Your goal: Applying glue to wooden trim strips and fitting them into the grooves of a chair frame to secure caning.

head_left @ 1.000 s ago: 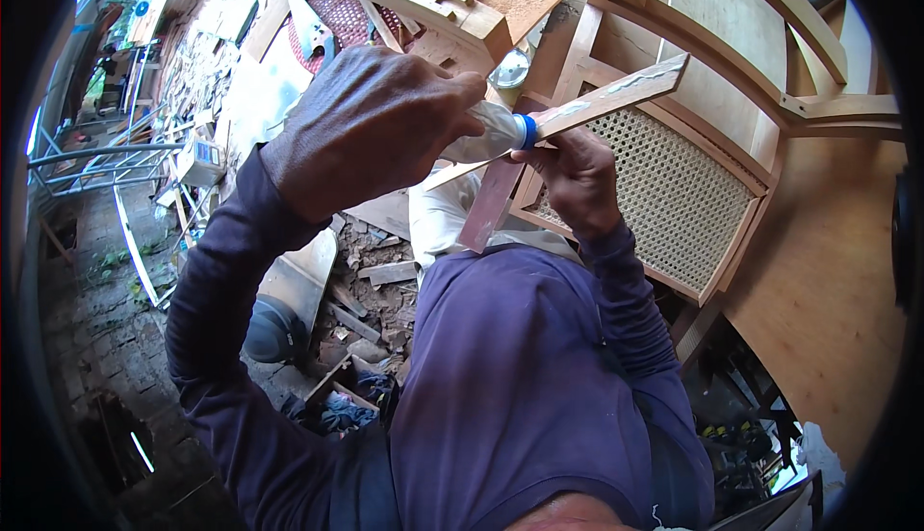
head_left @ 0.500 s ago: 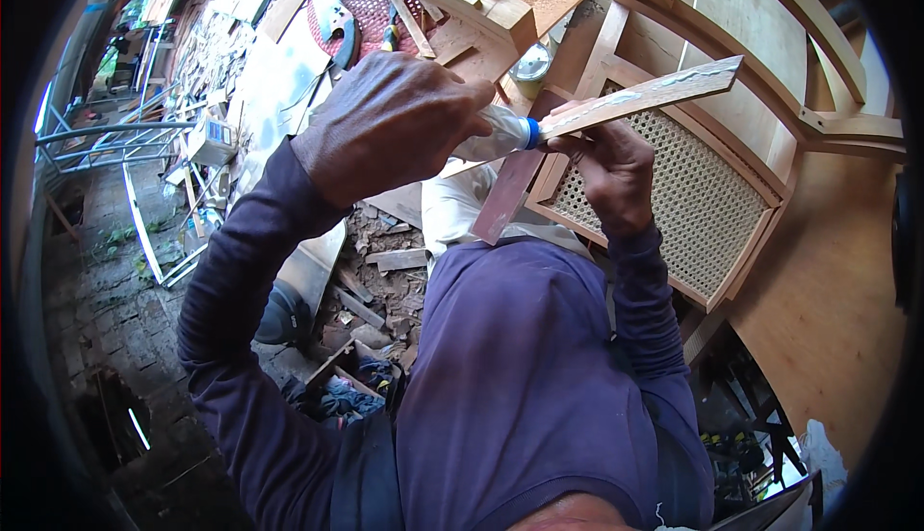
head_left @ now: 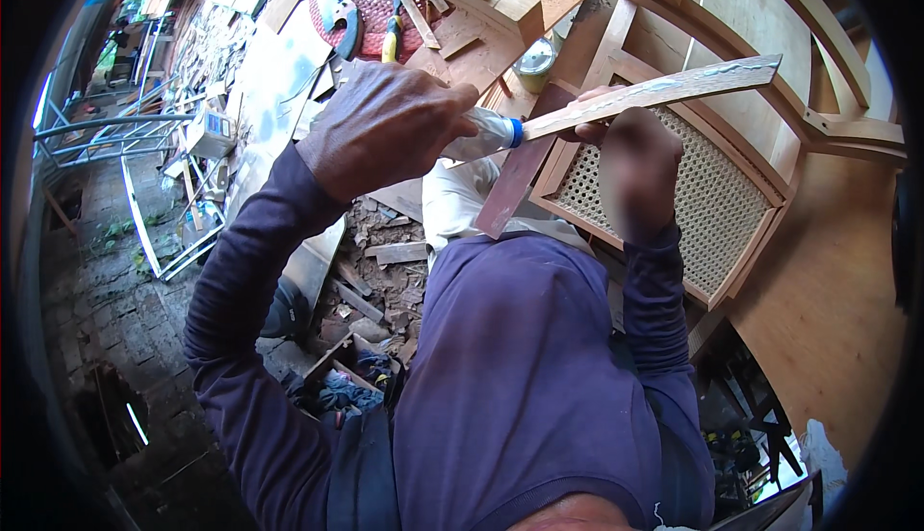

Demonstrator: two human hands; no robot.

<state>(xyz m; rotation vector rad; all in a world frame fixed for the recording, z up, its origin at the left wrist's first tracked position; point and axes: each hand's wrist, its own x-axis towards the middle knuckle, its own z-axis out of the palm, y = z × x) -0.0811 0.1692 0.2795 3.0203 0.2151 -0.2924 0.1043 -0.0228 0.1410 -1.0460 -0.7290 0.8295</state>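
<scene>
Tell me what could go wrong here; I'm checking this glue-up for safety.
The right hand holds the thin wooden strip in the air, so it may flex or slip. The left hand squeezes the white tube at the strip's end; its contents could drip onto the cane chair panel below.

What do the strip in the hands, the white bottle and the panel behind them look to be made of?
Strip, held by the right hand: bare pale wood with visible grain, glossy wet-looking patches on top. Bottle, gripped in the left hand: probably plastic, smooth white with a blue collar. Panel: woven cane mesh in a light, unpainted wood frame, judging by the regular holes.
</scene>
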